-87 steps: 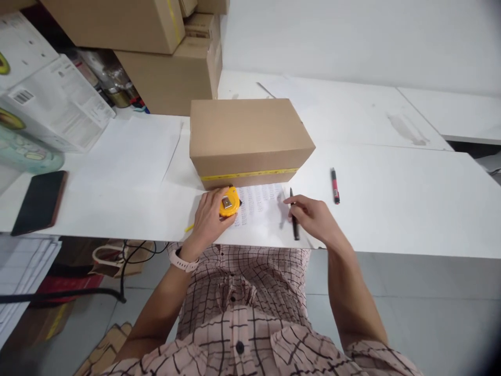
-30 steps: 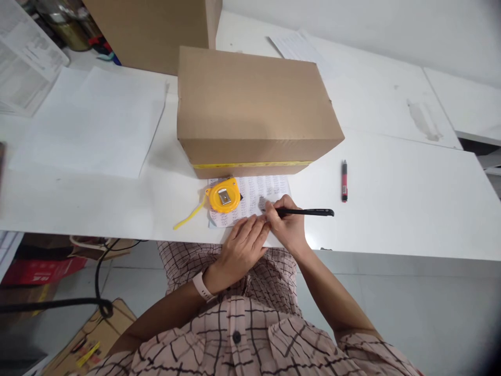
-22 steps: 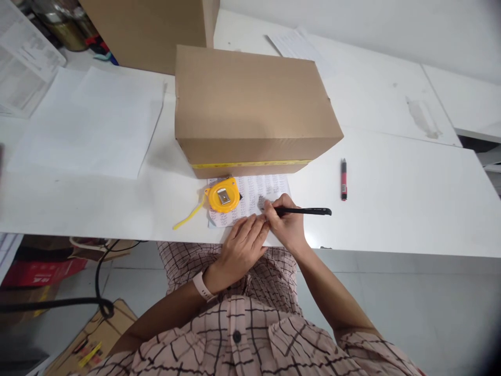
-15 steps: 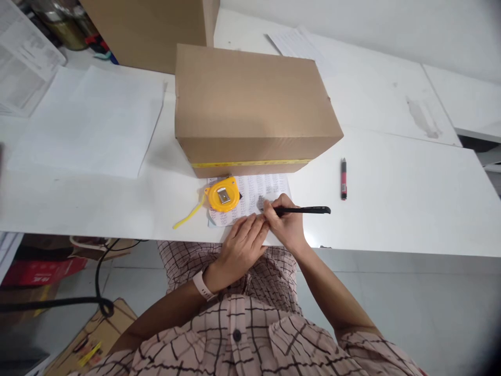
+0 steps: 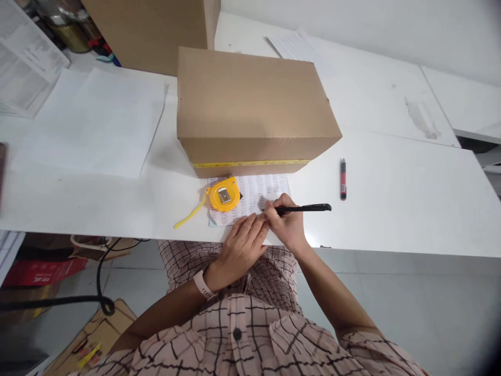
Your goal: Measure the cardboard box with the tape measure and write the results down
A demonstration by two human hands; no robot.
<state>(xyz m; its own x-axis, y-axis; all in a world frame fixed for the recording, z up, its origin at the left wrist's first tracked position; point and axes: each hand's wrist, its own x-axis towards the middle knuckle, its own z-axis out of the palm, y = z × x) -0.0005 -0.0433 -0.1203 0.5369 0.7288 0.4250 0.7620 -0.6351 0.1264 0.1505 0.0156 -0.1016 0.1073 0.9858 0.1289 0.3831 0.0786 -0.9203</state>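
My right hand [image 5: 287, 225] grips a black pen [image 5: 304, 208], its tip down on a printed sheet [image 5: 254, 194] at the table's near edge. My left hand [image 5: 242, 248] lies flat on the sheet's near edge, fingers together and touching the right hand. A yellow tape measure [image 5: 223, 195] rests on the sheet's left part, its yellow blade drawn along the front face of a closed cardboard box [image 5: 250, 107] just behind.
A red marker [image 5: 343, 179] lies right of the box on the white table [image 5: 391, 203]. Blank white sheets [image 5: 94, 122] lie to the left. A larger cardboard box [image 5: 152, 28] stands behind. Cables and boxes sit on the floor at lower left.
Since 2.9 s ago my left hand let go of the tape measure and came to rest on the sheet; my right hand turned the pen to write. Over the last second almost nothing moved.
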